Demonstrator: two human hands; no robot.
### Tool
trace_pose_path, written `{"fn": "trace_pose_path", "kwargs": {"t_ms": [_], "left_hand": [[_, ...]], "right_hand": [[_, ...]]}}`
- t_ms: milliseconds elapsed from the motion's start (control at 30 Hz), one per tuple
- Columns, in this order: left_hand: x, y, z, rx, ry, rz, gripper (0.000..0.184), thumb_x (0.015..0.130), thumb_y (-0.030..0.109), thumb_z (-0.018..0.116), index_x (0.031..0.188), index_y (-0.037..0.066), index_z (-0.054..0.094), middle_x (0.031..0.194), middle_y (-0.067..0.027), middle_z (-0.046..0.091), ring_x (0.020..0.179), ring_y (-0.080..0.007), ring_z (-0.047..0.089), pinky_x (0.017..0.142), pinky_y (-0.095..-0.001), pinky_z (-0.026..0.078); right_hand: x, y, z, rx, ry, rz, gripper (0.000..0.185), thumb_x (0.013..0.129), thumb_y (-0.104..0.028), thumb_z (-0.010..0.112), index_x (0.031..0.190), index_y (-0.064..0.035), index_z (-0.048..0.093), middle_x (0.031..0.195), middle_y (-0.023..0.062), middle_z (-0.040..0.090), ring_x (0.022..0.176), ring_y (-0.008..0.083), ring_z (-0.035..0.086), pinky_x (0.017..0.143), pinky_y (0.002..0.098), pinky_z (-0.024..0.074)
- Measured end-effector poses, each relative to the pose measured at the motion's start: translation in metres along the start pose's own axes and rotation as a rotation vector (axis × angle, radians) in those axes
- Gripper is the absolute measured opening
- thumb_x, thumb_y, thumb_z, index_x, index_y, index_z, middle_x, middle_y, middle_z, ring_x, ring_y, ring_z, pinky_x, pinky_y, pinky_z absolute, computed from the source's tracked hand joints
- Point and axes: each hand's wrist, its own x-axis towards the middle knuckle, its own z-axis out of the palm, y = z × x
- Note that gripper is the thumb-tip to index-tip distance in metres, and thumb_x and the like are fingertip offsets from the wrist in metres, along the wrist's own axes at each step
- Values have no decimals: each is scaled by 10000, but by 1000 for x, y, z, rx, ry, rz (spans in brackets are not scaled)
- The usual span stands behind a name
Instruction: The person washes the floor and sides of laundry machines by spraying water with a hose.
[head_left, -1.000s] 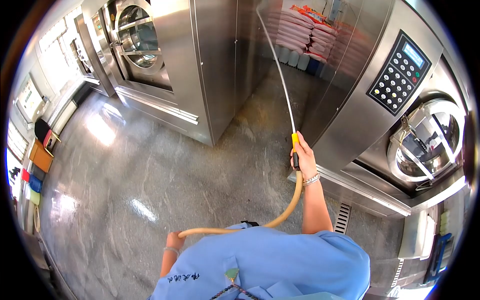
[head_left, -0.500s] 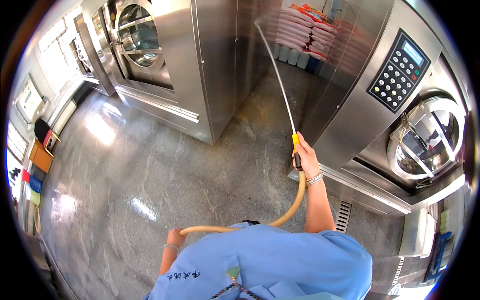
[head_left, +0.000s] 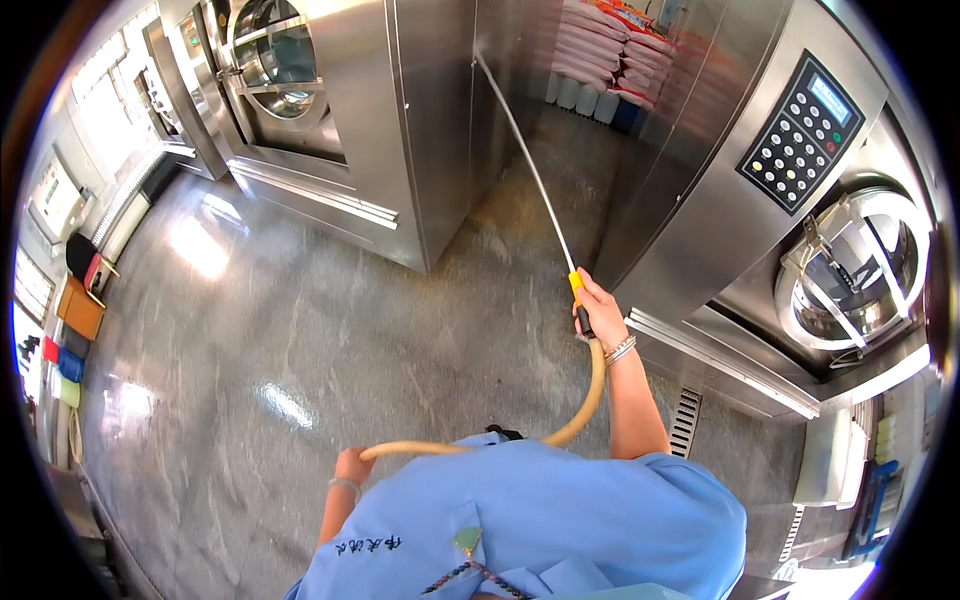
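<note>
Clasped in the right hand (head_left: 602,311), the yellow-and-black tubular handle (head_left: 576,283) points forward-left, the left hand (head_left: 351,467) gripping its tan rubber hose (head_left: 596,380).

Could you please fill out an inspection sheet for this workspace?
Surface: grey floor, shiny in patches; wet or polished, cannot tell.
Job's things: long thin wand on a yellow-and-black handle, joined to tan hose.
Clutter: stacked pink bags at the back.
Hands: right hand grips handle; left hand holds hose.
Cables: nothing clearly seen.
Surroundings: steel front-loading machines on both sides; drain grate at right.
</note>
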Motion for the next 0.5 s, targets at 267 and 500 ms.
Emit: {"fn": "trace_pose_path", "kwargs": {"t_ms": [267,500], "left_hand": [[-12,-12,20,-86,-120,-77,239,736,301,616,814,79,652,736,-176,604,706,-317,594,621,-384,460],[-21,-34,55,-53,-223,-176,330,728,380,605,799,62,656,722,-174,613,692,-292,608,649,-371,470]], "right_hand": [[-20,28,5,118,28,35,424,878,-215,438,1290,-206,341,602,11,492,380,108,469,315,239,365],[-27,34,8,-36,55,135,438,875,-206,431,1299,-183,325,579,13,480,368,103,452,311,238,363]]}}
